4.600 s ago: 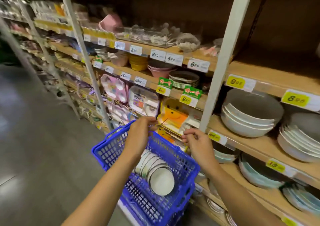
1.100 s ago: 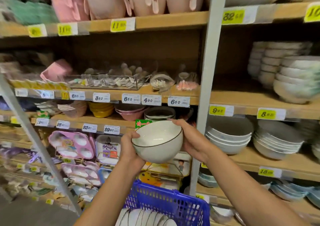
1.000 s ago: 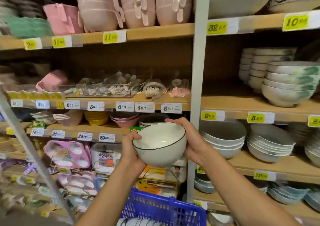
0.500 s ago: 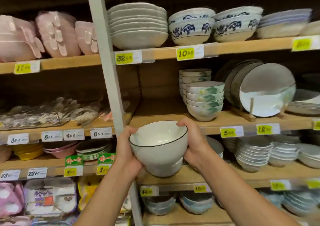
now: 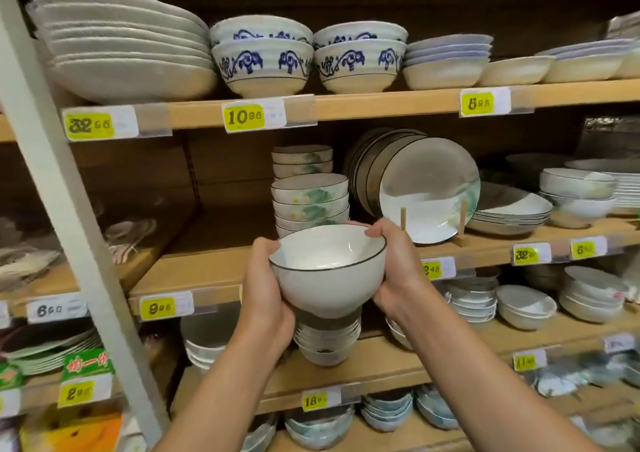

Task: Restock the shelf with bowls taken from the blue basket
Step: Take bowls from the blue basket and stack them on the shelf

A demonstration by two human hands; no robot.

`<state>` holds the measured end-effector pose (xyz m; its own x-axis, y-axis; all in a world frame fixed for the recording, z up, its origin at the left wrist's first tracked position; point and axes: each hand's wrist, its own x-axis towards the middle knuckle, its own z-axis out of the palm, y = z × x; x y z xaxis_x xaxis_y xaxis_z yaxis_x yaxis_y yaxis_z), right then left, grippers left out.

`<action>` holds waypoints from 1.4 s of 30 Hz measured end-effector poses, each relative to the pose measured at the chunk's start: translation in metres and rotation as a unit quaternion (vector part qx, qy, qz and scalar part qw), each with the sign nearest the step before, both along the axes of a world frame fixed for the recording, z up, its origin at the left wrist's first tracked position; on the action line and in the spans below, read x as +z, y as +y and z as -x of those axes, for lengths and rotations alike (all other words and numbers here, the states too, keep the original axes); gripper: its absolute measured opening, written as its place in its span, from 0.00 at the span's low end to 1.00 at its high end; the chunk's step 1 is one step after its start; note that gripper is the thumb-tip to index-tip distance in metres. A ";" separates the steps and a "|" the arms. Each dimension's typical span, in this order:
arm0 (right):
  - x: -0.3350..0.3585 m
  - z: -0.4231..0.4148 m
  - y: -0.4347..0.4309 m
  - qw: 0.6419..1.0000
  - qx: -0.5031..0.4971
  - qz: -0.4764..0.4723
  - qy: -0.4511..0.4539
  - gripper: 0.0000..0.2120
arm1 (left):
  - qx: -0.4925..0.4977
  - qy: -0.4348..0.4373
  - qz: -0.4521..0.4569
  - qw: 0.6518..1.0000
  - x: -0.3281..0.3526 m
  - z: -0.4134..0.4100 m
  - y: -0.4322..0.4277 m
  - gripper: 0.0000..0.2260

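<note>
A stack of white bowls with a thin dark rim (image 5: 329, 275) is held upright between both hands at chest height, in front of the middle wooden shelf (image 5: 194, 271). My left hand (image 5: 266, 285) grips its left side, thumb near the rim. My right hand (image 5: 398, 271) grips the right side, fingertips curled over the rim. More bowls hang nested under the top one. The blue basket is out of view.
A stack of green-patterned bowls (image 5: 310, 202) stands just behind the held bowls, with upright plates (image 5: 429, 192) to its right. The middle shelf has a bare stretch at its left. A grey upright post (image 5: 62, 209) slants at the left. Blue-patterned bowls (image 5: 263, 60) fill the upper shelf.
The bowls were lifted out of the blue basket, and my view has swung right and up. The stack now sits higher, close to the middle shelf's front edge.
</note>
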<state>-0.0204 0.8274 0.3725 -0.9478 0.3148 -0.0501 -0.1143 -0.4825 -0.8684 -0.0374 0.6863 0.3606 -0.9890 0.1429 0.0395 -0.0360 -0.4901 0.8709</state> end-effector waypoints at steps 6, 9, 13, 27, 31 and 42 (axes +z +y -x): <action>0.011 0.012 0.017 0.998 -0.060 0.007 0.018 0.14 | 0.030 0.047 0.015 0.998 0.007 0.006 0.027 0.20; 0.017 0.016 0.015 0.993 -0.111 -0.002 0.043 0.13 | 0.021 0.085 0.020 0.996 0.003 0.002 0.038 0.29; 0.009 0.013 0.011 0.989 -0.125 -0.035 0.077 0.13 | 0.019 0.071 0.021 0.997 0.012 0.018 0.038 0.24; 0.016 0.029 0.053 0.992 0.113 0.007 0.051 0.19 | -0.102 0.035 -0.007 0.994 0.033 0.037 0.043 0.16; 0.025 0.028 0.062 0.995 0.046 0.027 0.088 0.16 | -0.068 0.078 -0.028 0.994 0.035 0.029 0.053 0.16; 0.014 0.010 0.066 0.966 -0.143 -0.090 0.196 0.12 | 0.021 0.071 -0.034 0.997 0.037 0.010 0.091 0.11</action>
<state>-0.0307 0.8938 0.3865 -0.7559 0.5370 0.3746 -0.5574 -0.2276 -0.7984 -0.0471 0.7776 0.3972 -0.9778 0.0939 0.1873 0.1067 -0.5461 0.8309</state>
